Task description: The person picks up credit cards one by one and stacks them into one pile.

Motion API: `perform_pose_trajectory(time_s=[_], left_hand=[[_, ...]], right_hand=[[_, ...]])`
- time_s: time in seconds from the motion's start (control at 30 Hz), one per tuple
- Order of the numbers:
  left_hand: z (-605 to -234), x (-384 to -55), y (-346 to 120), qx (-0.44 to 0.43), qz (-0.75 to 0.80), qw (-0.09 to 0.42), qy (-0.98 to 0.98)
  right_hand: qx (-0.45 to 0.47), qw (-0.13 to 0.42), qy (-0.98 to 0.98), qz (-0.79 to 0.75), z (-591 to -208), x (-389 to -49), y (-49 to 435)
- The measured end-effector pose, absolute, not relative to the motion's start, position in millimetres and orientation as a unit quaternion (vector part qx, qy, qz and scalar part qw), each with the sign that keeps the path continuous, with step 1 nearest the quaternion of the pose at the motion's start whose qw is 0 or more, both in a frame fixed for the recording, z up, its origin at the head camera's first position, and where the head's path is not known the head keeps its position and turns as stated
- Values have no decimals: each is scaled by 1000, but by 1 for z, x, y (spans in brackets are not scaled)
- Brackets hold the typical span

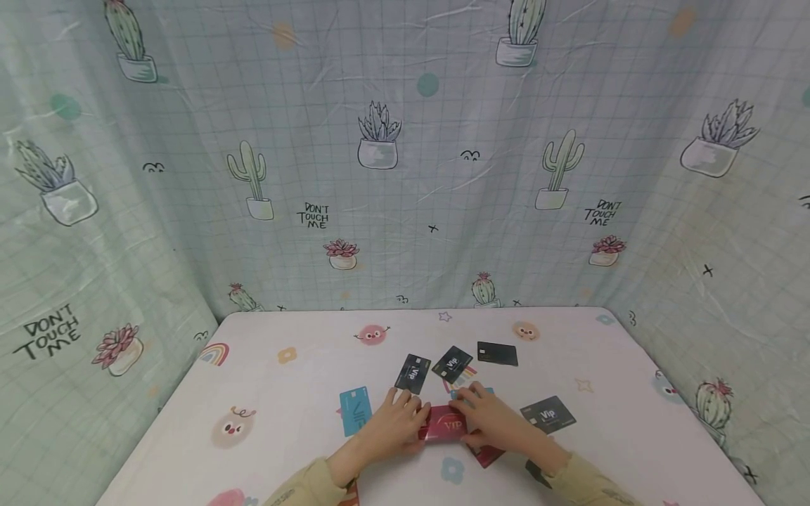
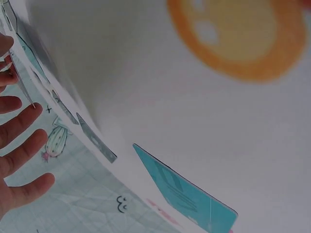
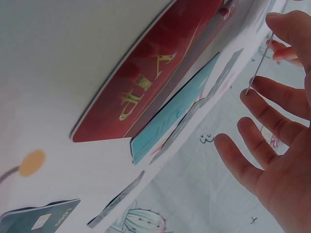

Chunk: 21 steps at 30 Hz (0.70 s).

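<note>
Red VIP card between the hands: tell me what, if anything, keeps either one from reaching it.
Nothing visible: the left hand and right hand already hold the red VIP card at its opposite ends. Another red card lies near the right hand, out of the way.

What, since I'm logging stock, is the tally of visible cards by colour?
Black cards: 5, one of them partly hidden
Blue cards: 2, one of them partly hidden
Red cards: 2
Total: 9
</note>
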<state>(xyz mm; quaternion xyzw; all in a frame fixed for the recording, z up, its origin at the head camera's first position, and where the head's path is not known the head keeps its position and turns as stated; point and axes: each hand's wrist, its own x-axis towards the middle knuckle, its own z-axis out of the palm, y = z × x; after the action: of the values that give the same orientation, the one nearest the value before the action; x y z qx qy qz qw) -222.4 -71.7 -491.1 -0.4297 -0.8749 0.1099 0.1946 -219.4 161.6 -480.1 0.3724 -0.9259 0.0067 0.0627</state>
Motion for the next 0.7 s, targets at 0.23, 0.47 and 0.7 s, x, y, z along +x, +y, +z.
perform_pose_trajectory(time_s=[0.23, 0.47, 0.7], left_hand=[[-492, -223, -66, -428, 96, 194, -877], [-491, -224, -59, -430, 92, 202, -875], [-491, -225, -55, -432, 75, 191, -878]], right_hand=[[358, 56, -932, 15, -480, -219, 168], [342, 47, -938, 31, -476, -217, 175], [325, 32, -944, 51, -477, -216, 181]])
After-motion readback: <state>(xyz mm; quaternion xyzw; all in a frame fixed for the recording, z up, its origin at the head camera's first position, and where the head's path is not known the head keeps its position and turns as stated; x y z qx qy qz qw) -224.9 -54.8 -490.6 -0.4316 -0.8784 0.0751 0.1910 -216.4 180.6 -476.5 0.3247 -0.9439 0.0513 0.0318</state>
